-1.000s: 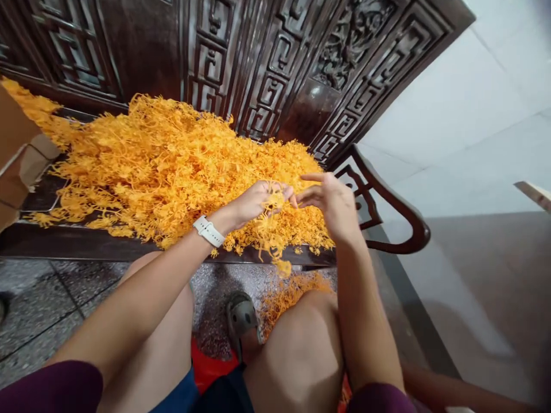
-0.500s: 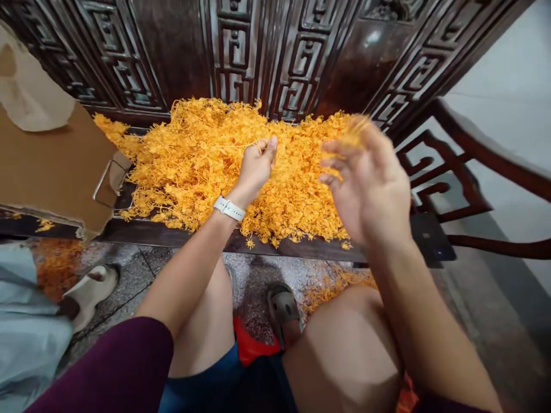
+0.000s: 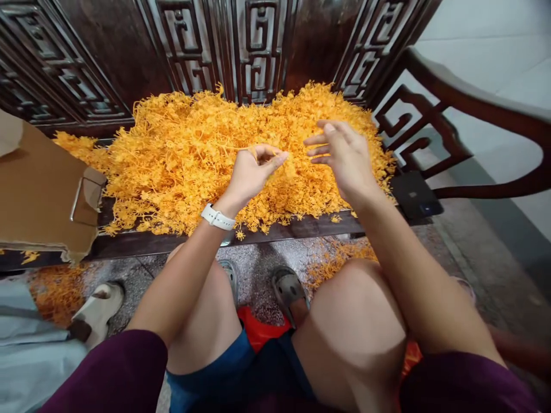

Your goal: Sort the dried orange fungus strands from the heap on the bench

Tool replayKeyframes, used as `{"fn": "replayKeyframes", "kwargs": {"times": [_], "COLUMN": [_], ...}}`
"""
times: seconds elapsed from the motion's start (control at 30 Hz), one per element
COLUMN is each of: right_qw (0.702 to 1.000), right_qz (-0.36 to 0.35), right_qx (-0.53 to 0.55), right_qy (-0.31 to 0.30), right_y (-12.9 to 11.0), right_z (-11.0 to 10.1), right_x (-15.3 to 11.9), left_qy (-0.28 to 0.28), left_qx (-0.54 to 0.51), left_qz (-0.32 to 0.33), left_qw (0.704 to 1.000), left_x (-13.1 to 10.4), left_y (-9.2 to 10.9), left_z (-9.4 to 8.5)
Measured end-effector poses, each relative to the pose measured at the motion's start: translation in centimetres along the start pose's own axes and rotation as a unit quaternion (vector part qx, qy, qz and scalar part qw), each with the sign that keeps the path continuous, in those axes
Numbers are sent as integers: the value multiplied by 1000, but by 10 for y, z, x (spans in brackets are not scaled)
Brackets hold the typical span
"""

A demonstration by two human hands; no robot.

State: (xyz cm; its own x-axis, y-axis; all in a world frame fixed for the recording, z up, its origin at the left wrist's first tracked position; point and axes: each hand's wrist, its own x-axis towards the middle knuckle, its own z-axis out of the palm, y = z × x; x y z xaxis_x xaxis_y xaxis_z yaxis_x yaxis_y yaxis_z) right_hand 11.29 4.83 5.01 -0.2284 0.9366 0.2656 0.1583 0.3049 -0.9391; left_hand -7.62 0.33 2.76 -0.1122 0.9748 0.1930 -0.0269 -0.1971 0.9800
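A wide heap of small orange-yellow plastic pieces with thin stems covers the dark wooden bench. Over its middle, my left hand pinches a thin orange stem between thumb and fingers; a white watch band is on that wrist. To the right, my right hand hovers over the heap with its fingers spread and nothing visible in them. A gap separates the two hands.
At the left stands a cardboard box with a metal handle. A dark phone-like device lies by the carved armrest. More orange pieces are scattered on the floor, near another person's shoe.
The view has shifted, so the bench appears further left. My right hand has moved down and inward, and the orange piece seen at its fingers is gone. My left hand keeps its pinch.
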Motion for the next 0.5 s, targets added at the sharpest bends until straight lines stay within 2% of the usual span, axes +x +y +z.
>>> {"fn": "replayKeyframes", "kwargs": {"times": [0.13, 0.23, 0.3, 0.4, 0.5], "right_qw": [994, 991, 993, 994, 993], "right_qz": [-55, -60, -43, -16, -13], "right_qx": [-40, -42, -8, 57, 73], "right_qy": [-90, -115, -111, -93, -91], "right_y": [-5, 0, 4, 6, 7], "right_z": [17, 25, 27, 29, 28], "right_x": [-18, -23, -22, -19, -16], "left_qy": [37, 68, 71, 16, -34], "left_qx": [14, 27, 30, 11, -8], "left_qz": [38, 63, 51, 14, 4], "left_qw": [999, 995, 996, 1000, 999], "left_x": [1, 4, 4, 2, -2], "left_y": [-8, -12, -12, -7, -3], "left_z": [5, 5, 5, 5, 7]}}
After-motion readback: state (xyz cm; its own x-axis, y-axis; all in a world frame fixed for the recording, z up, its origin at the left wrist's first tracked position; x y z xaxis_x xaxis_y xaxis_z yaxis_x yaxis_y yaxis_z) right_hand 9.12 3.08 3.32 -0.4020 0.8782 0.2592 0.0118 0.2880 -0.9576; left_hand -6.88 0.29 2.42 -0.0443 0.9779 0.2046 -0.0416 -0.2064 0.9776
